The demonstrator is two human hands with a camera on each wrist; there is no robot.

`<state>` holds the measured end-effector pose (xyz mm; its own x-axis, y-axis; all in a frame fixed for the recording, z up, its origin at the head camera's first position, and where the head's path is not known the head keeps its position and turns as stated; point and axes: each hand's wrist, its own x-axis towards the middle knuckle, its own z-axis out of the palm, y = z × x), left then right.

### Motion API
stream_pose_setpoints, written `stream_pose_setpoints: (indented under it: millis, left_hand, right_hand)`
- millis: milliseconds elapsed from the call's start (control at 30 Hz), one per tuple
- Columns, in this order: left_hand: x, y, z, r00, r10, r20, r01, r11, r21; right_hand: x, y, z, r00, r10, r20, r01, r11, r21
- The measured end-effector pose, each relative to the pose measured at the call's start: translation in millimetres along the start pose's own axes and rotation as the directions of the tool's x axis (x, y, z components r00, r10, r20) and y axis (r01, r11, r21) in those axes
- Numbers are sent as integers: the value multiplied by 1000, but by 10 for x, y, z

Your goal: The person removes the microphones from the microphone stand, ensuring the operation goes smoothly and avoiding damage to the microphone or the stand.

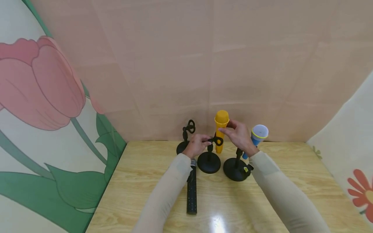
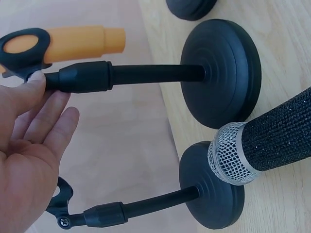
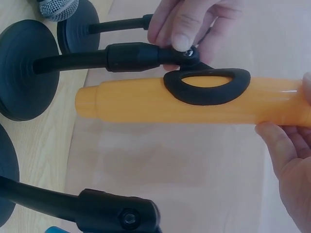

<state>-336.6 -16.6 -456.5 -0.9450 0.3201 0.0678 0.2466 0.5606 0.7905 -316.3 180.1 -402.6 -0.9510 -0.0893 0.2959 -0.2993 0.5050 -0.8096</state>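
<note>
My left hand (image 1: 197,145) pinches the middle black stand (image 1: 209,162) under its clip (image 3: 206,99), my right hand (image 1: 240,134) grips the yellow microphone (image 3: 194,113) upright beside it near the far edge of the desk (image 1: 306,165), so I'd best brace the stand and square microphone to clip.

Smooth, glossy plastic orange microphone (image 3: 194,114)

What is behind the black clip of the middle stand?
Behind the clip is the yellow microphone, visible around it and through its opening. The part covered by the clip's rim cannot be seen.
</note>
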Motion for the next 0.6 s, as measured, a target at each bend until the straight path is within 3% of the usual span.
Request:
stream_pose_setpoints:
  millis: [333,600]
  left_hand:
    - [8,-7,-17,1000,20,0,-20,1000,0]
    - [8,-8,-14,1000,29,0,-29,1000,6]
  right_hand:
    - [34,-70,-36,999,-44,2,44,999,-10]
    - [55,-131,-80,999,-11,32,11,1000,-8]
